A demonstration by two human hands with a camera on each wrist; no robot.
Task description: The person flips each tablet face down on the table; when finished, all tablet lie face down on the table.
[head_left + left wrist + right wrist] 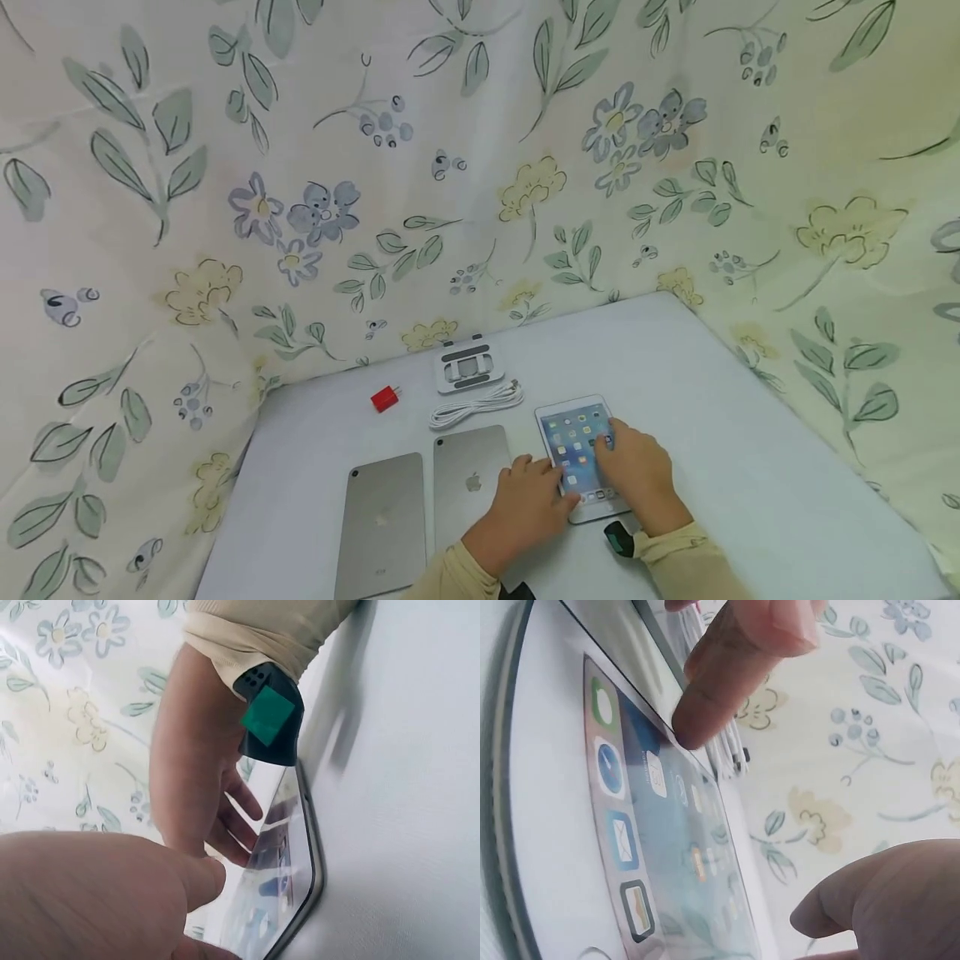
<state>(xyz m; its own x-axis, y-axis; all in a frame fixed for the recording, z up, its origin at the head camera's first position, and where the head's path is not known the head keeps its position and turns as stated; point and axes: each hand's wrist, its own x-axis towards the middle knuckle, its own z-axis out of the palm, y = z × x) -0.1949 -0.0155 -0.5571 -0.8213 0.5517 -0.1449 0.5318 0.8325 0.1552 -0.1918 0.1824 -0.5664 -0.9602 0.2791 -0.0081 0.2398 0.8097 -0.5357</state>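
A white-framed tablet (573, 442) lies face up, its screen lit with rows of app icons. At its left edge rests my left hand (528, 504), fingers loosely bent and thumb near the lower corner. In the right wrist view, a left fingertip (697, 724) meets the tablet's far edge. My right hand (641, 473) is at the opposite side, its fingers along the right edge and its thumb over the screen. Straight right fingers (240, 817) reach to the tablet's side in the left wrist view. Neither hand curls round anything.
Two grey tablets lie face down on the left, one plain-looking (382, 525) and one with an apple logo (468, 467) partly behind my left hand. Beyond them are a coiled white cable (476, 406), a red plug adapter (385, 399) and a white folded stand (468, 367). Floral cloth (450, 208) surrounds the white table (750, 467).
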